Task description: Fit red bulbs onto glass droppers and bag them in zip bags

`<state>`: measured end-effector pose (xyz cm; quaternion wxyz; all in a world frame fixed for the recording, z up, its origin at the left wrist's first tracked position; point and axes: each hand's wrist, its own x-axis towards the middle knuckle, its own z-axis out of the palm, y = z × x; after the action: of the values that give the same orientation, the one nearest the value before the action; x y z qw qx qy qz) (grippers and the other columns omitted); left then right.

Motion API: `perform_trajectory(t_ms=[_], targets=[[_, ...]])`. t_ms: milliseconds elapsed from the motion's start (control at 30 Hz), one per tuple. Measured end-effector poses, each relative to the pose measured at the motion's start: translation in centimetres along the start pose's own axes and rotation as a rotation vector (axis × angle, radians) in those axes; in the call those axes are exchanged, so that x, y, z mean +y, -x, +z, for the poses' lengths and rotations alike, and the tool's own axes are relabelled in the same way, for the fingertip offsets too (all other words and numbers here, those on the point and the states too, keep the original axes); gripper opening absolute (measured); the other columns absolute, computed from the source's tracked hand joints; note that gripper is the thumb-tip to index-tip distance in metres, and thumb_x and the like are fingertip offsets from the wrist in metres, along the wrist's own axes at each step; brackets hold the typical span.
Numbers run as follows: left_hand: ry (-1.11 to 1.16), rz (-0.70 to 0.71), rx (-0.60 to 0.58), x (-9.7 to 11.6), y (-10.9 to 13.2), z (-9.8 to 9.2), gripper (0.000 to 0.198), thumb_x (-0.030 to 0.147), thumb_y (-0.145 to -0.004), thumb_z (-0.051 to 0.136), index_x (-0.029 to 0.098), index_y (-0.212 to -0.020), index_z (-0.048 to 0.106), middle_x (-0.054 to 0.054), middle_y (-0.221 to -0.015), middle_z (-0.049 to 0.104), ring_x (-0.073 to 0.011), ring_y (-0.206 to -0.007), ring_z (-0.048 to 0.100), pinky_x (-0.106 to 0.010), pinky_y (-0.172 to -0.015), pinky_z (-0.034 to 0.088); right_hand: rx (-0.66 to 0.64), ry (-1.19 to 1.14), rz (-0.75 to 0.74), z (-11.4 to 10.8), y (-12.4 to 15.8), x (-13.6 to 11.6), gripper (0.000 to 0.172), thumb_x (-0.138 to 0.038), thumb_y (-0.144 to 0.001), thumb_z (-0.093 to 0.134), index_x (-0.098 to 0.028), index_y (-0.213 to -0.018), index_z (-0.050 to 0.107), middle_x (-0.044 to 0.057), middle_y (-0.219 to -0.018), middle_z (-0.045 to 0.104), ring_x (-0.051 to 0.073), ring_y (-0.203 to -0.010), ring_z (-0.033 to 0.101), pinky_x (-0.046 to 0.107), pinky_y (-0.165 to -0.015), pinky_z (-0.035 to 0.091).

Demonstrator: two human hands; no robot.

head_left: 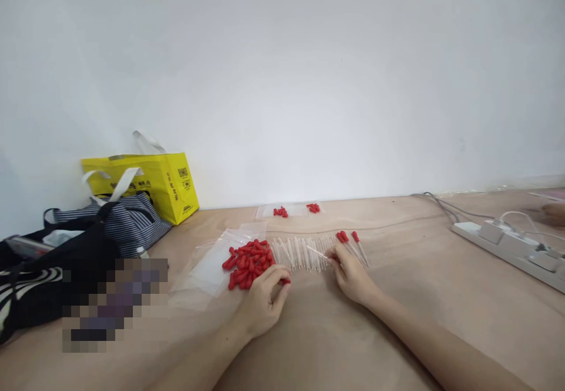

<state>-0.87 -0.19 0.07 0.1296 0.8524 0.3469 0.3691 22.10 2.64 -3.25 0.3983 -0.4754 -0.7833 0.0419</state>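
My left hand (267, 301) pinches a red rubber dropper bulb (286, 281) between thumb and fingers, just right of a heap of red bulbs (247, 261). In my right hand (351, 274) is a thin clear glass dropper tube (316, 252), pointing left and slightly up. Below it lies a row of clear glass tubes (296, 254) on the table. To the right of that row, several tubes fitted with red bulbs (355, 237) lie side by side. Clear plastic bags (216, 261) lie flat beside the heap, partly under it.
Near the wall lie bags with red bulbs and tubes (281, 211). A yellow bag (176, 188), a striped bag (136, 220) and a black bag (83, 267) stand at left. A white power strip (474, 241) with plugs lies right, and another person's hand (554, 211) shows beyond it.
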Motion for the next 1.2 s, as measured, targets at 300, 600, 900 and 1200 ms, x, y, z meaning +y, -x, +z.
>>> perform_trajectory(t_ms=[300,600,900,1200], targets=[[0.25,-0.289,0.112,-1.3,0.2,1.4,0.015,0.021,-0.073,0.053,0.018,-0.088,0.05,-0.004,-0.089,0.061,-0.0158,-0.076,0.063,-0.029,-0.066,0.054,-0.148,-0.007,-0.105,0.8,0.9,-3.3,0.021,-0.009,-0.083,0.033,-0.018,-0.088,0.051,0.004,-0.081,0.054,0.016,-0.074,0.05,0.031,-0.072,0.035],[0.024,-0.184,0.082,-2.0,0.2,1.4,0.018,0.02,-0.076,0.05,0.018,-0.088,0.063,-0.006,-0.097,0.063,-0.0173,-0.088,0.06,-0.03,-0.075,0.052,-0.109,0.002,-0.133,1.3,1.2,-4.0,0.017,-0.014,-0.087,0.031,-0.018,-0.085,0.047,0.001,-0.079,0.06,0.013,-0.07,0.052,0.031,-0.075,0.028],[0.106,-0.254,0.03,-1.4,0.1,1.4,0.018,0.026,-0.08,0.047,0.019,-0.088,0.061,-0.001,-0.08,0.066,-0.0148,-0.072,0.061,-0.024,-0.066,0.05,-0.148,0.015,-0.143,1.3,1.2,-4.3,0.017,-0.016,-0.086,0.033,-0.018,-0.079,0.048,0.0,-0.073,0.058,0.012,-0.064,0.049,0.029,-0.073,0.027],[-0.011,-0.245,0.014,-0.8,0.0,1.1,0.019,0.024,-0.081,0.044,0.017,-0.076,0.061,-0.001,-0.071,0.063,-0.0145,-0.066,0.057,-0.024,-0.061,0.044,-0.225,0.021,-0.159,0.7,1.2,-4.6,0.018,-0.017,-0.086,0.035,-0.019,-0.08,0.051,-0.001,-0.073,0.058,0.011,-0.063,0.047,0.026,-0.067,0.023]])
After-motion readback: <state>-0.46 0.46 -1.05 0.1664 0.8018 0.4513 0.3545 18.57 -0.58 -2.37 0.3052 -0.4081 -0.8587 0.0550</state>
